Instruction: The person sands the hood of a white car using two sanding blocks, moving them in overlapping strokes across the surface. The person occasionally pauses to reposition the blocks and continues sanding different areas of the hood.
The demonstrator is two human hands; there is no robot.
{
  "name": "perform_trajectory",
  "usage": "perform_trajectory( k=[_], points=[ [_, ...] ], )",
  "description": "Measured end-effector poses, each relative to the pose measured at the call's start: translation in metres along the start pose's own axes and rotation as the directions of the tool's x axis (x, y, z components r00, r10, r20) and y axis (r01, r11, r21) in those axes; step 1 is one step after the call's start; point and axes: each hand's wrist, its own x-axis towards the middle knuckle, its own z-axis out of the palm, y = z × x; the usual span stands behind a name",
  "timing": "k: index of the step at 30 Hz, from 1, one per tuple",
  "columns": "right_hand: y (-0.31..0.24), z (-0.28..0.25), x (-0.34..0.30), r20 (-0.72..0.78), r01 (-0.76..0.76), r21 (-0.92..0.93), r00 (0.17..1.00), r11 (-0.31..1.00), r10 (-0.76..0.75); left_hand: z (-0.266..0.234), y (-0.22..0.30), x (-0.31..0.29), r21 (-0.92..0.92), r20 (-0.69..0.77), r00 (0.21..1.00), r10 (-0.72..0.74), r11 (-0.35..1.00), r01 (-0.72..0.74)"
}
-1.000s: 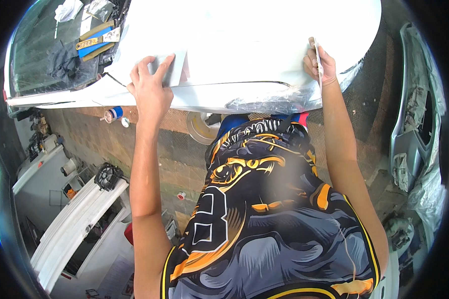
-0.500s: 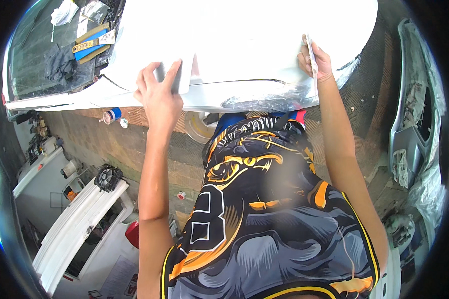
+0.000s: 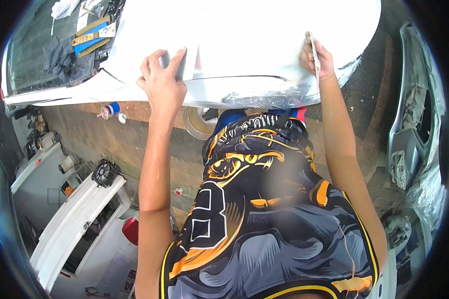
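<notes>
My left hand (image 3: 163, 84) grips a flat grey-white plate (image 3: 188, 66) between thumb and fingers, against the white car body panel (image 3: 249, 42). Just right of that plate, a narrow pinkish streak shows on the panel. Farther right, my right hand (image 3: 324, 64) holds a thin flat piece (image 3: 315, 56) almost edge-on, so its face is hidden and its kind cannot be told. Clear plastic film (image 3: 269, 94) covers part of the panel's near edge.
On the windshield at far left lie a scraper (image 3: 92, 36), a dark cloth (image 3: 60, 60) and a crumpled white cloth (image 3: 64, 7). A blue-banded can (image 3: 110, 110) stands on the floor. White car parts (image 3: 70, 224) lie at lower left; a grey bumper (image 3: 409, 134) stands at right.
My left hand has shifted slightly away from me with the grey-white plate. My right hand keeps its hold on the thin piece, nearly in place. The view has tilted a little.
</notes>
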Motion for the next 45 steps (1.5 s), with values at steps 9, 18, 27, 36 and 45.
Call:
perform_trajectory(
  k=[9, 18, 27, 36, 45],
  points=[
    [0.005, 0.005, 0.002, -0.042, 0.024, -0.021, 0.999, 0.999, -0.025, -0.018, 0.003, -0.03, 0.005, 0.063, 0.998, 0.028, 1.0, -0.028],
    [0.005, 0.004, 0.002, -0.026, 0.033, -0.037, 0.999, 0.999, -0.034, 0.0, 0.029, 0.002, 0.004, 0.004, 1.0, 0.031, 1.0, -0.031],
    [0.004, -0.002, -0.002, -0.013, -0.021, 0.011, 1.0, 1.0, 0.021, 0.007, 0.028, -0.01, -0.034, 0.018, 0.999, 0.045, 0.998, -0.044],
    [0.005, -0.002, 0.001, -0.027, 0.003, -0.011, 1.0, 1.0, -0.003, -0.016, -0.009, -0.028, -0.026, -0.002, 0.999, 0.037, 0.999, -0.037],
    [0.003, 0.003, 0.003, -0.018, 0.002, 0.013, 1.0, 1.0, -0.002, -0.018, -0.057, 0.001, 0.077, -0.007, 1.0, 0.029, 0.997, -0.029]
  ],
)
